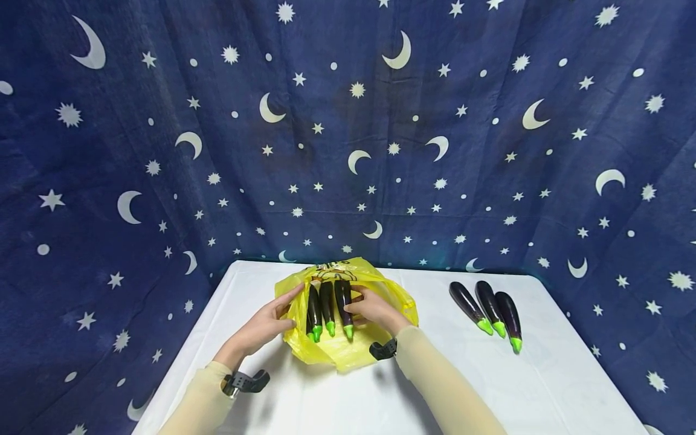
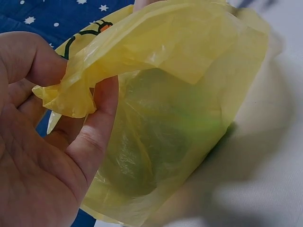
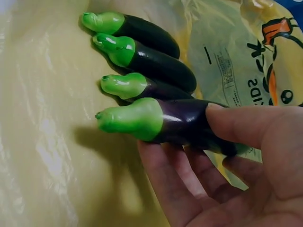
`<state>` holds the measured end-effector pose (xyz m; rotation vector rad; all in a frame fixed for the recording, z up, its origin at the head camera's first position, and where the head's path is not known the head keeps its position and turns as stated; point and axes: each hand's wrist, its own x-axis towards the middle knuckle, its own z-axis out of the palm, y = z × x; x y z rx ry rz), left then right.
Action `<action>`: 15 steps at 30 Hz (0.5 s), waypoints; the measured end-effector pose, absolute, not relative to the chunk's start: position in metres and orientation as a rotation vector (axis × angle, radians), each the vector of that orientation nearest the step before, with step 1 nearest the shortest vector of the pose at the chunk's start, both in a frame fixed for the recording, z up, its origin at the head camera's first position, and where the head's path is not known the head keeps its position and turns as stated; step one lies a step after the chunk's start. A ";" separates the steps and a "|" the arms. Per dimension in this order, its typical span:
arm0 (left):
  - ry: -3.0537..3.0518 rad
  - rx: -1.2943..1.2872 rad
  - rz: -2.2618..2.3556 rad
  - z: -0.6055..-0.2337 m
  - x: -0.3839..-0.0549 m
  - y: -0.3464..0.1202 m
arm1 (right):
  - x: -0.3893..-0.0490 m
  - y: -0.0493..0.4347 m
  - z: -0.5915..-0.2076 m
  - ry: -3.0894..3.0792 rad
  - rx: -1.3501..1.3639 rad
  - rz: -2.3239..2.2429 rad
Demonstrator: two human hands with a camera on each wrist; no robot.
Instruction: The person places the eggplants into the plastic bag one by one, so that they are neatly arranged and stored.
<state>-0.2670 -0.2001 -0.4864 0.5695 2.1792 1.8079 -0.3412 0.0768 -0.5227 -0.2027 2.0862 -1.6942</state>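
The step in hand appears to be handling a dark purple eggplant [image 3: 184, 118] in the mouth of a yellow plastic bag [image 1: 350, 357], though whether it is going in or coming out cannot be told. The right hand [image 1: 375, 307] grips this eggplant, thumb on one side and fingers on the other, with its green stem end pointing toward the person. The left hand [image 1: 263, 326] pinches the bag's rim between thumb and fingers on the left side, so the mouth is spread toward the person. Three more eggplants [image 3: 163, 68] lie inside, side by side, just left of the held one and with stems turned the same way. Another three eggplants [image 1: 493, 309] lie in a loose fan on the white worktop [image 1: 544, 393], well apart from the bag on its right. Whether the held eggplant touches the plastic beneath it is unclear. As a judgement, the next move calls for a steady rim and a controlled release or lift, without dragging the thin plastic or nudging the neighbouring eggplants.
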 end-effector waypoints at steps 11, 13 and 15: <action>2.186 0.554 1.805 -0.485 -0.267 -0.198 | -0.355 0.058 -0.527 2.159 -0.023 -1.733; 2.189 0.547 1.804 -0.485 -0.267 -0.198 | -0.355 0.055 -0.527 2.170 -0.002 -1.737; 2.182 0.551 1.809 -0.485 -0.267 -0.197 | -0.355 0.053 -0.529 2.182 0.008 -1.741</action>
